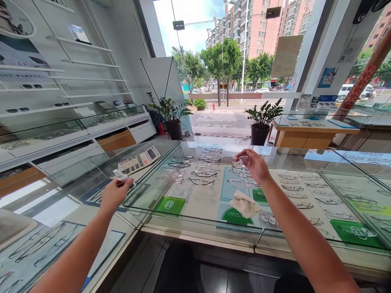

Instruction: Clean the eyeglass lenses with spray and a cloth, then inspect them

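Note:
My left hand pinches a small crumpled white tissue above the left part of the glass counter, just in front of a calculator. Over the middle of the counter, my right hand is closed on a pair of thin-framed eyeglasses. One round lens stands up above the fingers, and the rest is partly hidden by them. Below that hand, a crumpled cream cloth lies on the glass top. Rows of eyeglass frames are spread around the middle of the counter.
The glass counter runs across in front of me and turns along my left side. Further frames sit to the right. Two potted plants stand beyond it by the glass doors. Shelves line the left wall.

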